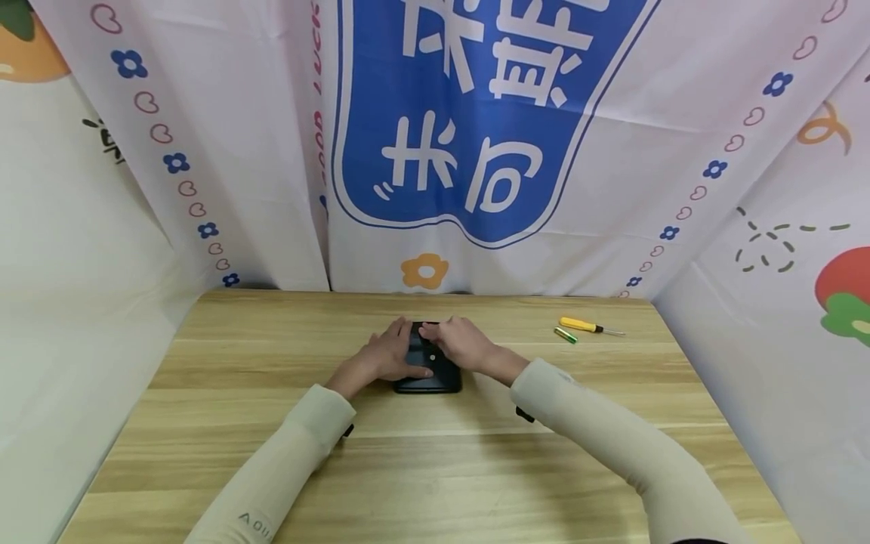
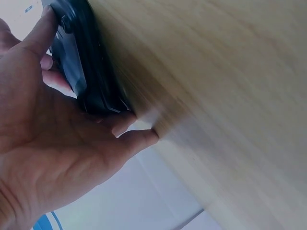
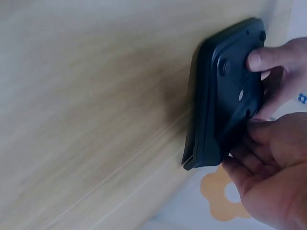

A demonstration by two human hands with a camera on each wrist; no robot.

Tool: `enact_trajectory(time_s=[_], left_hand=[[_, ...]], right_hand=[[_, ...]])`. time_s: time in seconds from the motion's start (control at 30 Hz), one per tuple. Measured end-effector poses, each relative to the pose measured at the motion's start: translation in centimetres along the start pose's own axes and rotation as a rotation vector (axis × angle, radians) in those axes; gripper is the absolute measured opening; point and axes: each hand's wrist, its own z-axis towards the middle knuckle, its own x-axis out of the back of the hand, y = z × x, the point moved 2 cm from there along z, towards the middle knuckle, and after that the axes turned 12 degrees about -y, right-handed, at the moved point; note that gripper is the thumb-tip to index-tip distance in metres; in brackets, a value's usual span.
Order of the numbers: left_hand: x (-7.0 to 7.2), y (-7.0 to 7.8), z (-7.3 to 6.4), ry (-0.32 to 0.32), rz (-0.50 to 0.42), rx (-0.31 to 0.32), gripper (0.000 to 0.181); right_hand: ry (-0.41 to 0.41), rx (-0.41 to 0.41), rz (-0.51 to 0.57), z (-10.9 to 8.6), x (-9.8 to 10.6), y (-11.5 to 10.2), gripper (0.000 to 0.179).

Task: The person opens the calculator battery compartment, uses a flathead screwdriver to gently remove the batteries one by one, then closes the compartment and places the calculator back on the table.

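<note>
A black calculator-like device [image 1: 443, 378] lies underside up on the table. Round rubber feet, a small pale round sticker [image 3: 241, 95] and a dark slot show on its back in the right wrist view. My left hand [image 1: 389, 357] grips its left side, the thumb laid across the back and other fingers along the edge. At the far end, my right hand [image 1: 465, 344] has its thumb on the back by the slot and curled fingers against the end edge. The downward face of the device is hidden.
On the wooden table [image 1: 272, 423], right of the device, lie a yellow-handled screwdriver [image 1: 579, 325] and a small green-and-gold battery [image 1: 566, 335]. A printed white cloth [image 1: 272, 227] hangs along the table's far edge, and white cloth walls stand at both sides.
</note>
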Motion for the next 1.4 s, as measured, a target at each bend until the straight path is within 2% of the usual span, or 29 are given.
enact_trajectory(time_s=[0.23,0.57,0.9,1.4], left_hand=[[0.1,0.1,0.1,-0.007,-0.001,0.004,0.113],[0.1,0.0,0.0,-0.006,0.0,0.002,0.113],[0.1,-0.1,0.1,0.006,-0.004,-0.008,0.113],[0.0,0.0,0.0,0.026,0.022,0.033,0.113]], right_hand=[[0.065,-0.037,0.093,0.5,0.3,0.7,0.029],[0.13,-0.174,0.171,1.6,0.8,0.5,0.015],[0.131,-0.205,0.224,1.8,1.0,0.4,0.013],[0.074,-0.2,0.344,1.6,1.1,1.6,0.013]])
